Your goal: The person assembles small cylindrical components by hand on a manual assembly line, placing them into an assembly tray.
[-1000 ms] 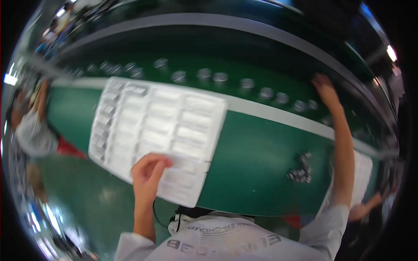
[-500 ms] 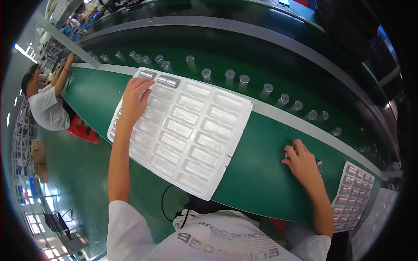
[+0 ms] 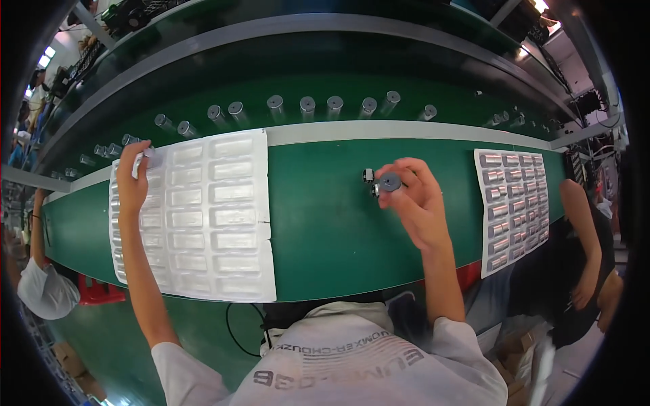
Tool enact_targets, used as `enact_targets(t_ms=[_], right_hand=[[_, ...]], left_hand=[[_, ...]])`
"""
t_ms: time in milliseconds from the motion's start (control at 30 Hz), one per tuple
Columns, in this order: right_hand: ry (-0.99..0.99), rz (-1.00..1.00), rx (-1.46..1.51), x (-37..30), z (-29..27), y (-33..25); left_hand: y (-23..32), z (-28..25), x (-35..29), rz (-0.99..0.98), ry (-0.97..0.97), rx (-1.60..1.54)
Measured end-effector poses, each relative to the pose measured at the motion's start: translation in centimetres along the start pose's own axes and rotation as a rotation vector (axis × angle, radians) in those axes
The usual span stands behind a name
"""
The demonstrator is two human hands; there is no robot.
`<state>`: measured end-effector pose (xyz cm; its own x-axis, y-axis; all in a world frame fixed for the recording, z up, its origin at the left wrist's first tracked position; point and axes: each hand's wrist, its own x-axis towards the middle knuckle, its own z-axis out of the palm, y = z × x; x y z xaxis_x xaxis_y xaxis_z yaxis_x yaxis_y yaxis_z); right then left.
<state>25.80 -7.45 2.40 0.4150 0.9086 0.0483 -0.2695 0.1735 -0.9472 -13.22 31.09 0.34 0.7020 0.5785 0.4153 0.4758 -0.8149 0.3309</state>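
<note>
My left hand (image 3: 133, 177) reaches over the far left part of a white plastic tray (image 3: 271, 271), thumb and fingers apart beside a small shiny grey piece (image 3: 149, 154); whether it touches that piece is unclear. The tray has rows of oblong pockets, and those in its middle and right columns hold nothing. Right of the tray, my right hand (image 3: 421, 203) grips a grey metal cylinder (image 3: 391, 182), its round end facing up. Close to those fingertips is a small black-and-silver part (image 3: 367, 174), with another (image 3: 376, 191) partly hidden by the hand.
Several metal cylinders (image 3: 307, 105) stand upright in a line behind the grey rail (image 3: 406, 130). On the right of the green table (image 3: 318, 223) lies a second tray (image 3: 485, 223) filled with cylinders. Other people sit at the right (image 3: 582, 243) and at the far left (image 3: 46, 287).
My view has swung to the right. My right hand now has the cylinder's round end showing upward. My left hand stays at the tray's far left corner.
</note>
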Motion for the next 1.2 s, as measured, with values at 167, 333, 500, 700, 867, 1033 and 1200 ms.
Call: enact_targets(t_ms=[167, 333, 500, 700, 867, 1033, 1200], right_hand=[[-0.051, 0.113, 0.542, -1.4, -0.9, 2.4], [0.01, 0.142, 0.55, -2.4, -0.5, 3.2], [0.111, 0.273, 0.536, -2.5, 0.4, 3.2], [0.094, 0.173, 0.126, -3.8, 1.9, 3.1], [-0.08, 0.102, 0.02, -3.5, 4.2, 2.8], [-0.153, -0.044, 0.036, -3.3, 4.7, 3.3], [-0.113, -0.037, -0.091, -3.8, 5.8, 2.9]], left_hand=[[10.7, 0.0, -0.1, -0.579, 0.444, -1.123], [22.0, 4.0, -4.3, -0.578, 0.201, -1.149], [30.0, 6.9, -7.0, -0.608, 0.053, -1.422], [32.8, 9.0, -8.3, -0.972, 0.011, -1.821], [33.2, 8.8, -9.0, -0.836, -0.072, -1.71], [33.1, 8.2, -8.8, -0.917, -0.081, -1.812], [32.8, 8.3, -9.2, -0.879, -0.064, -1.764]])
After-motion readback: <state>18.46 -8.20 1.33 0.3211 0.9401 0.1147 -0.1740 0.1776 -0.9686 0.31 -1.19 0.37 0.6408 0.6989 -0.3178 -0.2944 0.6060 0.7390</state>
